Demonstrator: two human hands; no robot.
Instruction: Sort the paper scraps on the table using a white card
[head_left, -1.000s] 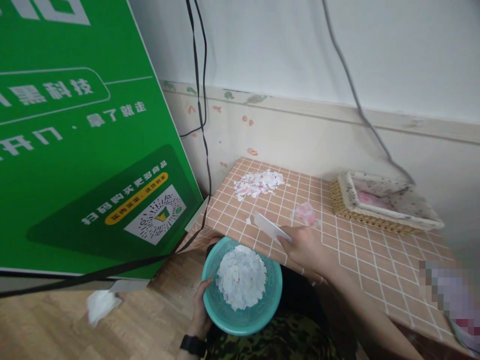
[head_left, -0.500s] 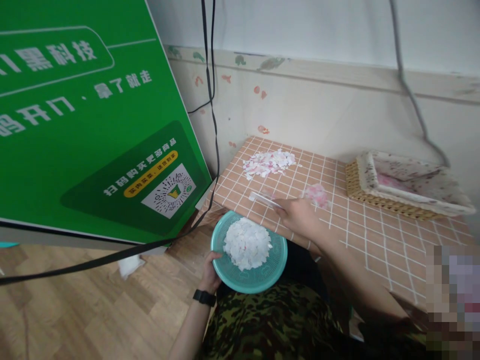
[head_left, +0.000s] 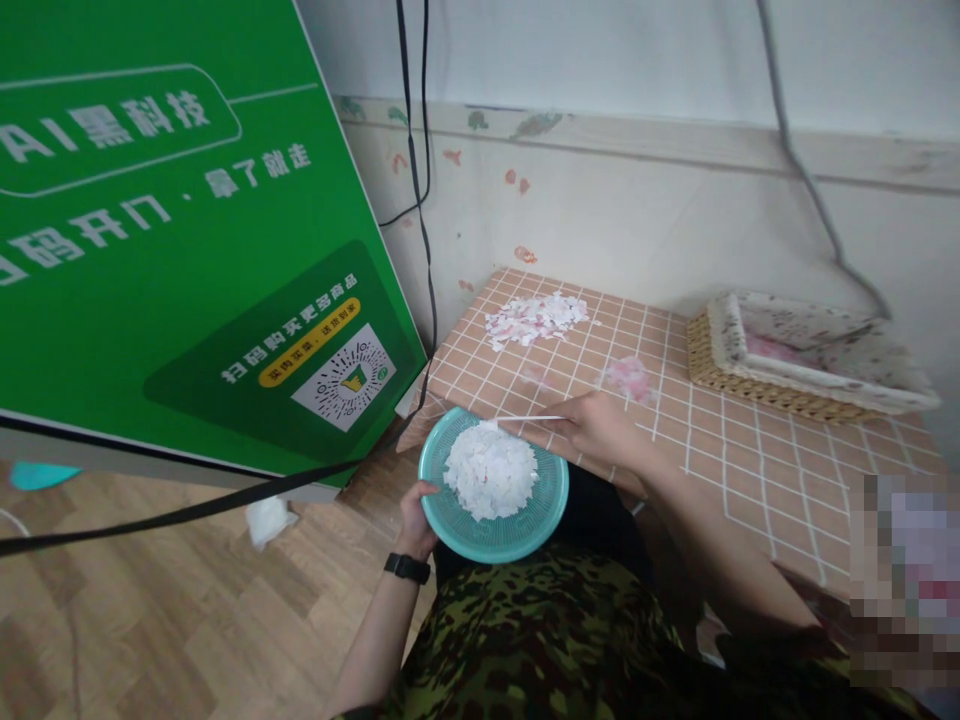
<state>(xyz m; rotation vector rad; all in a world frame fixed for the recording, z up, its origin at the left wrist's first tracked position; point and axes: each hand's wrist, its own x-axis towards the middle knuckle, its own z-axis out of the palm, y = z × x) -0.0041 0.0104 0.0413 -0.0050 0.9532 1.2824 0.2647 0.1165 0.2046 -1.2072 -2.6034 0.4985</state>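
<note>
My left hand [head_left: 416, 520] grips the left rim of a round teal plastic sieve basket [head_left: 510, 548] in front of my body. A heap of small white scraps [head_left: 491, 470], like bits of paper, lies inside it. My right hand [head_left: 600, 430] is closed on a thin, flat white tool [head_left: 525, 418], seen nearly edge-on; I cannot tell its exact kind. Its far end is over the basket's back rim, close to the scraps. Behind, a pile of white and pinkish scraps [head_left: 536, 318] is spread on the table [head_left: 739, 450].
A pink-and-white patch [head_left: 630, 378] marks the checked tabletop. A cloth-lined wicker basket [head_left: 795, 385] stands at the back right. At the left rises a green printed panel [head_left: 187, 230], with a black strap [head_left: 300, 488] hanging across it. A white packet [head_left: 270, 520] lies on the floor.
The white tool has come off the tabletop toward me, and its tip is now over the basket's edge. My left hand keeps its grip on the rim.
</note>
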